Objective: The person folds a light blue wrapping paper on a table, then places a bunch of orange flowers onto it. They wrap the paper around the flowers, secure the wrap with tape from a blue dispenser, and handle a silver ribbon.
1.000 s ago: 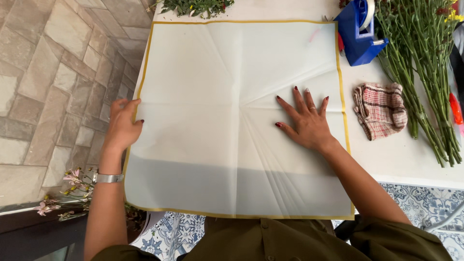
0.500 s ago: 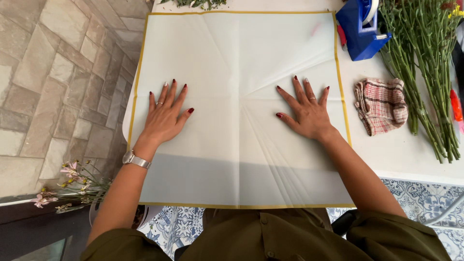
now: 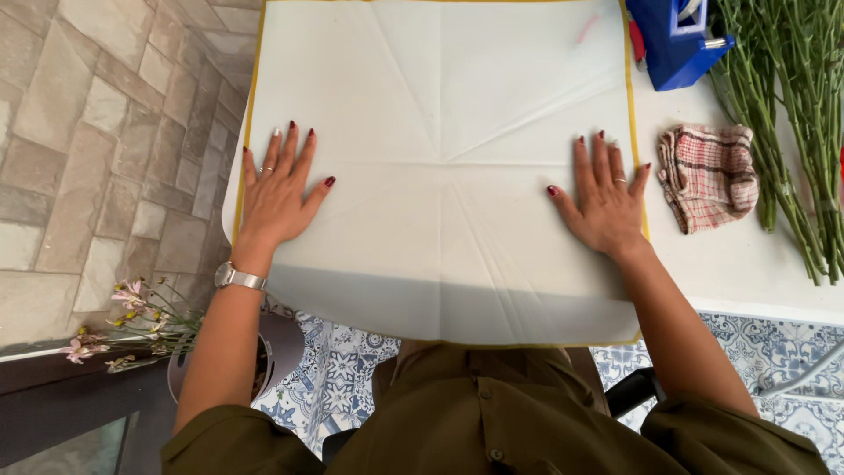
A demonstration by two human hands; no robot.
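Both hands flat on a white wrapping sheet (image 3: pixel 440 158) with a thin yellow border, spread on a white table (image 3: pixel 747 264).

Left hand (image 3: pixel 277 189) palm down, fingers splayed, gripping nothing, just inside the sheet's left edge; right hand (image 3: pixel 607 202) likewise flat and empty, fingertips near the right border, palm just over it; sheet's near edge overhangs the table toward the person; left edge runs at or slightly past the table side, exact line hard to read; far edge out of view; wide bare span of sheet between the hands; right of the sheet, a crumpled checked cloth (image 3: pixel 708 176) lies just beside the right hand, apart from it; green flower stems (image 3: pixel 791 132) further right; blue tape dispenser (image 3: pixel 673 40) at the far right corner, touching the border.
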